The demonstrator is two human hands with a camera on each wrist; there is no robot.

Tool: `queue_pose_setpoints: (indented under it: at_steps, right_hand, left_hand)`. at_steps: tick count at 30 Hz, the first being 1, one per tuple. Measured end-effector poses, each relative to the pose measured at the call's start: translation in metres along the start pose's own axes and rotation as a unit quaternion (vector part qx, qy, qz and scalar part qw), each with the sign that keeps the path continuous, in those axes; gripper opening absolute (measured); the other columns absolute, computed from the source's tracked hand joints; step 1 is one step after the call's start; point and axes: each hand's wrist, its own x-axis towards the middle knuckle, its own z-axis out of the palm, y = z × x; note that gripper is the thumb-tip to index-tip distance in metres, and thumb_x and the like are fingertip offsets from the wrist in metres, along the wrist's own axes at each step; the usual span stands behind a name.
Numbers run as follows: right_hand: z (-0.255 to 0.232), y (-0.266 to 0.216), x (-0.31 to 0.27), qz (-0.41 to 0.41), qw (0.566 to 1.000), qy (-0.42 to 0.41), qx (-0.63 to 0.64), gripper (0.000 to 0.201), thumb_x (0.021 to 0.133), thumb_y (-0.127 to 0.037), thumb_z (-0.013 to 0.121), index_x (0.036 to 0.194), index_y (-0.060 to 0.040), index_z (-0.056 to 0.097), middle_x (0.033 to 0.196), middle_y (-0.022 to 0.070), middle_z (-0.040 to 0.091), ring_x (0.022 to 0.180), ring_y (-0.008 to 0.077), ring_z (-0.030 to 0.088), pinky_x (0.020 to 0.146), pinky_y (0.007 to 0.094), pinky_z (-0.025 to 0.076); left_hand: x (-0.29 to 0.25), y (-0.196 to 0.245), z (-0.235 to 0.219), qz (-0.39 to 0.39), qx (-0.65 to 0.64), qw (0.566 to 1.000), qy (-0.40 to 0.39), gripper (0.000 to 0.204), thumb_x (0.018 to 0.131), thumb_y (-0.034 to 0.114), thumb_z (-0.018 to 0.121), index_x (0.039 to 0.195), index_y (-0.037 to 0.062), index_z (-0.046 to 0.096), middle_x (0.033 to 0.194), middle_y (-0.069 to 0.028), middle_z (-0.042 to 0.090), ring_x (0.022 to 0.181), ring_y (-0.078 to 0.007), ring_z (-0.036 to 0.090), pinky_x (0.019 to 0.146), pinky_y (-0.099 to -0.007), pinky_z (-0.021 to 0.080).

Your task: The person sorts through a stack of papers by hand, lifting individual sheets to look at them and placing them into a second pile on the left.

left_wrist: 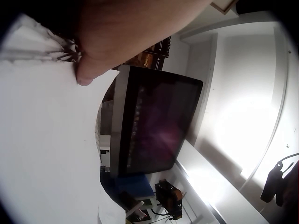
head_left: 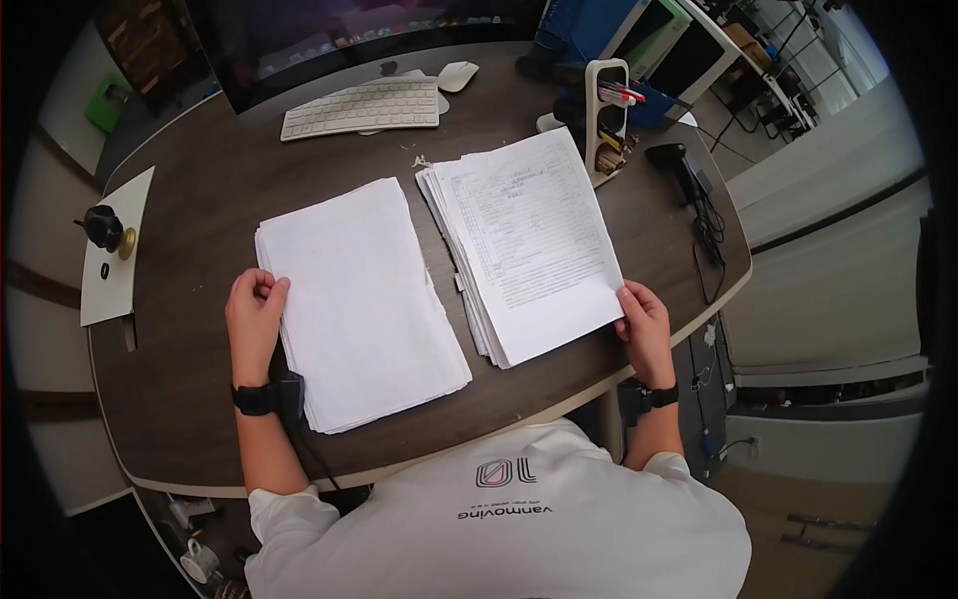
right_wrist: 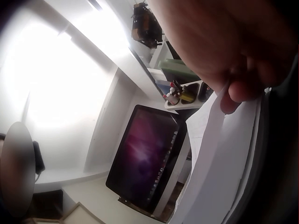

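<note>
Two stacks of paper lie side by side on the desk. The left paper stack (head_left: pixel 359 299) has a blank sheet on top. My left hand (head_left: pixel 254 319) holds its left edge, thumb (left_wrist: pixel 87 77) on the top sheet and fingers curled at the edge. On the right paper stack (head_left: pixel 499 250), the top sheet (head_left: pixel 534 230) carries a printed form with some blue handwriting. My right hand (head_left: pixel 649 327) pinches that sheet near its lower right corner between thumb and fingers. In the right wrist view the sheet (right_wrist: pixel 205 161) bends up from the pages under it.
Behind the stacks are a white keyboard (head_left: pixel 364 106), a mouse (head_left: pixel 458 76) and a monitor (head_left: pixel 369 30). A white pen holder (head_left: pixel 607 75) stands past the right stack. A black handheld scanner (head_left: pixel 679 165) with its cable lies at right. A white board (head_left: pixel 118 255) carries a small dark object at left.
</note>
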Motion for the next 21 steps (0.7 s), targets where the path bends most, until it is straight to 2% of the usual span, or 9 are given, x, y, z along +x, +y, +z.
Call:
queue_pose_setpoints:
  at_steps: [4,5,10,12,16,18,19,20,21]
  right_hand:
    - [0.004,0.000,0.000,-0.016,0.999,0.006,-0.038,0.024,0.104,-0.019,0.064,0.121,-0.0019,0.068,0.079,-0.0073,0.061,0.059,0.0001,0.047,0.050,0.0169,0.034]
    - [0.004,0.002,0.002,-0.032,0.998,0.007,-0.058,0.026,0.104,-0.019,0.064,0.121,-0.0003,0.069,0.081,-0.0057,0.062,0.061,0.0006,0.048,0.052,0.0173,0.036]
    - [0.000,0.015,0.010,-0.088,0.985,0.025,-0.148,0.029,0.103,-0.018,0.065,0.121,0.0039,0.070,0.084,-0.0029,0.065,0.065,0.0036,0.050,0.057,0.0222,0.042]
    - [0.002,0.020,0.015,-0.199,0.958,0.047,-0.203,0.031,0.101,-0.018,0.068,0.122,0.0042,0.069,0.084,-0.0011,0.065,0.067,0.0064,0.051,0.061,0.0264,0.046]
    - [0.008,0.007,0.004,-0.178,0.944,0.073,-0.268,0.031,0.099,-0.018,0.069,0.122,0.0023,0.070,0.080,0.0013,0.062,0.068,0.0101,0.052,0.064,0.0296,0.047]
    - [0.022,-0.007,-0.008,-0.243,0.862,0.178,-0.408,0.027,0.097,-0.016,0.071,0.119,-0.0001,0.072,0.075,0.0033,0.058,0.067,0.0102,0.051,0.062,0.0282,0.045]
    - [0.030,-0.012,-0.013,-0.242,0.864,0.176,-0.406,0.027,0.097,-0.016,0.071,0.119,-0.0001,0.072,0.075,0.0033,0.058,0.067,0.0102,0.051,0.062,0.0282,0.045]
    - [0.039,-0.016,-0.019,-0.265,0.887,0.145,-0.350,0.026,0.096,-0.013,0.072,0.118,-0.0001,0.072,0.073,0.0031,0.056,0.066,0.0101,0.051,0.061,0.0278,0.044]
    - [0.048,-0.017,-0.025,-0.286,0.905,0.115,-0.292,0.025,0.094,-0.011,0.073,0.117,-0.0001,0.073,0.071,0.0029,0.055,0.065,0.0100,0.050,0.060,0.0274,0.044]
  left_hand:
    - [-0.002,0.005,-0.002,0.012,0.000,1.000,-0.008,0.020,0.091,0.014,0.074,0.091,-0.0018,0.062,0.084,-0.0027,0.055,0.071,-0.0120,0.047,0.067,-0.0282,0.045]
    - [-0.002,0.005,-0.002,0.016,0.004,1.000,-0.012,0.020,0.093,0.014,0.073,0.091,-0.0015,0.061,0.083,-0.0004,0.053,0.074,-0.0099,0.046,0.068,-0.0264,0.044]
    - [-0.002,0.005,-0.003,0.030,0.014,0.999,-0.011,0.019,0.092,0.013,0.073,0.092,-0.0021,0.062,0.084,-0.0019,0.054,0.074,-0.0110,0.047,0.069,-0.0273,0.045]
    - [-0.002,0.004,-0.003,0.033,0.015,0.999,-0.011,0.018,0.092,0.013,0.074,0.092,-0.0023,0.063,0.085,-0.0024,0.054,0.074,-0.0114,0.048,0.070,-0.0276,0.045]
    - [0.000,0.001,-0.001,0.058,-0.020,0.998,0.008,0.016,0.093,0.012,0.073,0.095,-0.0023,0.066,0.085,-0.0014,0.056,0.074,-0.0107,0.050,0.069,-0.0264,0.046]
    - [0.000,0.003,-0.002,0.070,-0.040,0.996,0.022,0.015,0.094,0.011,0.072,0.096,-0.0021,0.067,0.085,-0.0010,0.058,0.073,-0.0108,0.052,0.069,-0.0259,0.047]
    - [0.000,0.007,-0.002,0.051,-0.101,0.993,0.017,0.015,0.097,0.013,0.070,0.099,-0.0013,0.066,0.085,0.0009,0.058,0.072,-0.0098,0.052,0.069,-0.0246,0.047]
    - [0.000,0.009,-0.003,0.033,-0.160,0.986,0.011,0.015,0.100,0.014,0.068,0.103,-0.0005,0.065,0.084,0.0028,0.058,0.072,-0.0087,0.051,0.069,-0.0233,0.046]
    - [0.000,0.008,-0.005,0.034,-0.157,0.987,0.010,0.015,0.100,0.014,0.068,0.103,-0.0005,0.065,0.084,0.0028,0.058,0.072,-0.0087,0.051,0.069,-0.0233,0.046]
